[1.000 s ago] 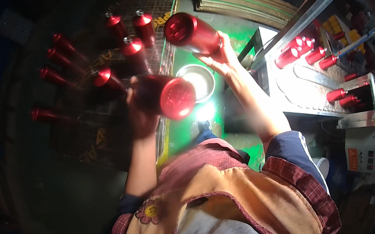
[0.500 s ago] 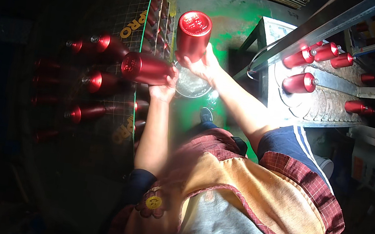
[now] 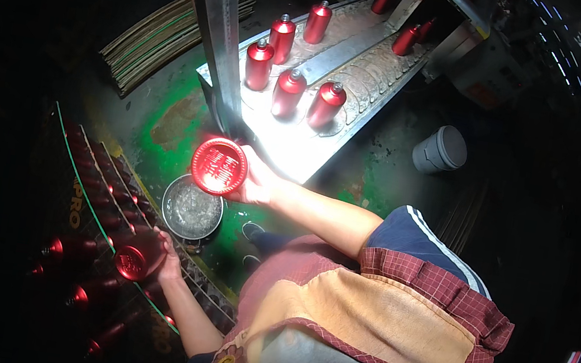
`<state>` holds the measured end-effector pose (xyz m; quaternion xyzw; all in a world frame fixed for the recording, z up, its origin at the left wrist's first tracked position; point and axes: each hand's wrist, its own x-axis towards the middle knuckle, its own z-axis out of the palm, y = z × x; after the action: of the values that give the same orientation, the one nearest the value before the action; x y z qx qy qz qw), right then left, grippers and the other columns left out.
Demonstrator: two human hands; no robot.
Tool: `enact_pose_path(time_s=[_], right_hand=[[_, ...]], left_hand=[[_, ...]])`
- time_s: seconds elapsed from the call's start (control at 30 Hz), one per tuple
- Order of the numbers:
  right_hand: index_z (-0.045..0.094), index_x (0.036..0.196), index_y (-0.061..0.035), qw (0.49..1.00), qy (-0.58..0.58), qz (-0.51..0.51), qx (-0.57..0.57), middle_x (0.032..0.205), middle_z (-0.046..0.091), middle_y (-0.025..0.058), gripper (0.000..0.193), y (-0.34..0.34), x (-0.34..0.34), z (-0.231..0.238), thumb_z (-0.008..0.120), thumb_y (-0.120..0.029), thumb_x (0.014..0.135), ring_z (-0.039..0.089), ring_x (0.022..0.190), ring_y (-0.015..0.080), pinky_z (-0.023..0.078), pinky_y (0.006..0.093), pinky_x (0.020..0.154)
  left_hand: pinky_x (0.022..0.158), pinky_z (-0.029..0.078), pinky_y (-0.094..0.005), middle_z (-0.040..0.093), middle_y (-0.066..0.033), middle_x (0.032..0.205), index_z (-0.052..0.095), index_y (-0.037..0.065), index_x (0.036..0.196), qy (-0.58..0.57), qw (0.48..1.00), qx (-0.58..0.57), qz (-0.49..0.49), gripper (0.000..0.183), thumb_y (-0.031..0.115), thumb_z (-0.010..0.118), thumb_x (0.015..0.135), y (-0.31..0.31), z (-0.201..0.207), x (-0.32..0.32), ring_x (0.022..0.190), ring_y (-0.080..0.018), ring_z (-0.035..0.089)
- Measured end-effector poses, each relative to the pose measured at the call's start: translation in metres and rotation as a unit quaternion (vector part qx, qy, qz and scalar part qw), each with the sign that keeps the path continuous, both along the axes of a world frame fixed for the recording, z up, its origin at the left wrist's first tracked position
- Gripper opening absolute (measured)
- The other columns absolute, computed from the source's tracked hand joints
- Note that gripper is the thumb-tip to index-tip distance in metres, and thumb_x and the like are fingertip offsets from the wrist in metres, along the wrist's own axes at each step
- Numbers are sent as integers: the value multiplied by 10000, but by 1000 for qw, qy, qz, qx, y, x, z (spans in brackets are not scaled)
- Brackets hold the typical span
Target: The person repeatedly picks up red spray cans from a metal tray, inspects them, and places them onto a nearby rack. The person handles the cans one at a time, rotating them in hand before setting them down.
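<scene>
My right hand (image 3: pixel 255 178) is wrapped round a shiny red metal bottle (image 3: pixel 219 166), with its round stamped base facing me. Its neck is hidden behind the body. Lower left, my left hand (image 3: pixel 170 257) grips a second red bottle (image 3: pixel 133 262), also base towards me, in dimmer light beside the stack of bottles. The two bottles are well apart. Beyond my right hand, several upright red bottles (image 3: pixel 288 94) with silvery threaded necks stand on a conveyor (image 3: pixel 348 47), brightly lit at its near end.
A round metal basin (image 3: pixel 192 208) sits on the green-stained floor below my right hand. Several red bottles (image 3: pixel 105 338) lie in rows at lower left. A metal post (image 3: pixel 213 20) rises beside the conveyor. A white bucket (image 3: pixel 440 150) stands right, and stacked sheets (image 3: pixel 170 32) lie far left.
My view has turned right, towards the conveyor. My hands have moved apart, each keeping its bottle; the right one is now in front of the conveyor's near end, the left one lower by the rows.
</scene>
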<state>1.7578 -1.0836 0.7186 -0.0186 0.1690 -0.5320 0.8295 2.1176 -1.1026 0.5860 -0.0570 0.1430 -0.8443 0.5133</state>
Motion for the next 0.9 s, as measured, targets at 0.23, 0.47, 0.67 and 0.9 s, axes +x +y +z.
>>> enact_pose_path(time_s=[0.23, 0.47, 0.67, 0.9], right_hand=[[474, 1392, -127, 938, 149, -305, 71, 1427, 490, 138, 567, 177, -182, 22, 424, -468, 942, 504, 1288, 322, 392, 552, 1084], [444, 1414, -202, 690, 403, -566, 205, 1344, 526, 92, 491, 205, -390, 14, 540, -330, 949, 557, 1201, 343, 459, 669, 914], [631, 1271, -284, 480, 746, -451, 100, 1287, 473, 205, 482, 81, -570, 13, 749, -223, 807, 502, 1202, 341, 427, 385, 1036], [647, 1213, -361, 423, 838, -339, 69, 1412, 349, 130, 525, -29, -666, -23, 763, -170, 738, 434, 1226, 403, 434, 421, 1021]], left_hand=[[974, 446, -596, 425, -228, 1452, 398, -19, 1424, -41, 989, -4, -145, 649, 317, 603, 909, 72, -8, -35, 1251, -461, 448], [1002, 434, -552, 456, -216, 1427, 430, -20, 1406, -298, 942, -78, -131, 602, 256, 615, 904, 30, 73, -196, 1252, -417, 465], [1027, 424, -515, 483, -205, 1405, 457, -21, 1390, -483, 850, -197, -68, 564, 203, 625, 900, 13, 187, -438, 1252, -380, 479], [1055, 413, -471, 514, -192, 1380, 489, -22, 1372, -588, 738, -331, 12, 525, 142, 637, 896, 2, 297, -595, 1253, -336, 495]])
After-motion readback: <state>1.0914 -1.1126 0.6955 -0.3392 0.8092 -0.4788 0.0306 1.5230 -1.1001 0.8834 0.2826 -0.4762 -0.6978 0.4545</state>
